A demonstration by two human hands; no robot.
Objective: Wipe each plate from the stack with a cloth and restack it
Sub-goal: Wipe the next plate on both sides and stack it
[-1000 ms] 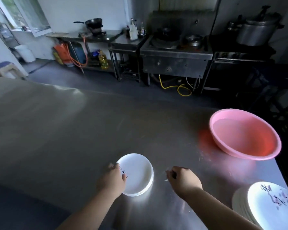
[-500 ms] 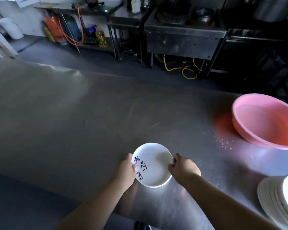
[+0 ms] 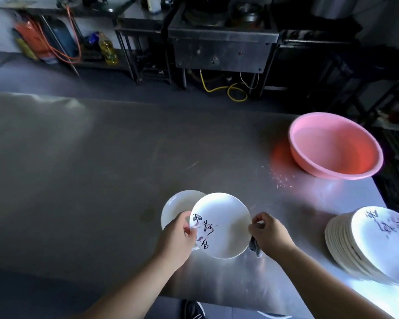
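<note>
Holding the plate [image 3: 224, 224] tilted up off the table [image 3: 101, 180], the left hand [image 3: 175, 240] has its grip pinched on the near-left rim so the face is open for wiping. The right hand [image 3: 270, 233] clutches the cloth [image 3: 255, 246] at the opposite rim. Just behind the left grip sits another plate [image 3: 177, 206]; the stack [image 3: 373, 245] waits off right. Half a second ago the plate lay lower.

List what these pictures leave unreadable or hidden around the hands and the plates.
- Cloth: head view, mostly hidden by the right hand; only a dark corner shows.
- Plate beneath: overlapped by the held plate and the left hand; whether others lie under it is unclear.
- Plate stack: cut by the right edge; count unreadable.
- Pink basin: any water inside is unclear.
</note>
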